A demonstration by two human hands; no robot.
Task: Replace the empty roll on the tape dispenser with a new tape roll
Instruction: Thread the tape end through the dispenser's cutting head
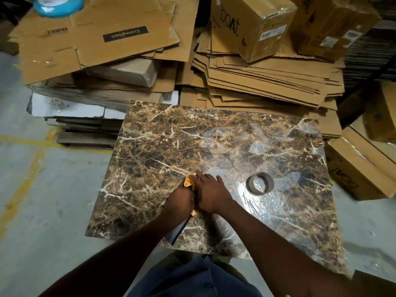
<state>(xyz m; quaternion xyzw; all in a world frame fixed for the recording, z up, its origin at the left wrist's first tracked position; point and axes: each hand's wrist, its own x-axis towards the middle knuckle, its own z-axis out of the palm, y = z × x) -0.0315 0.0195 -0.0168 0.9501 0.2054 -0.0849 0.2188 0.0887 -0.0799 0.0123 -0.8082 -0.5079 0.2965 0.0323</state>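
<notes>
A brown marble-patterned surface [171, 146] stands on the grey concrete floor [42, 189], which carries faded yellow lines [27, 144]. Behind it lie heaps of flattened cardboard cartons [267, 82], one sheet printed "Crompton" [125, 34]. A sealed box marked "boAt" [252, 24] sits tilted on the right-hand heap, with another taped carton [360, 168] on the floor at the far right. A blue round object [59, 5], blurred, rests on the cardboard at top left. White slabs [70, 108] show under the left pile.

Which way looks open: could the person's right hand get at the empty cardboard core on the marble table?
Probably yes. The empty cardboard core lies alone, just right of the right hand, with bare marble table between; but that hand is busy on the tape dispenser.
</notes>
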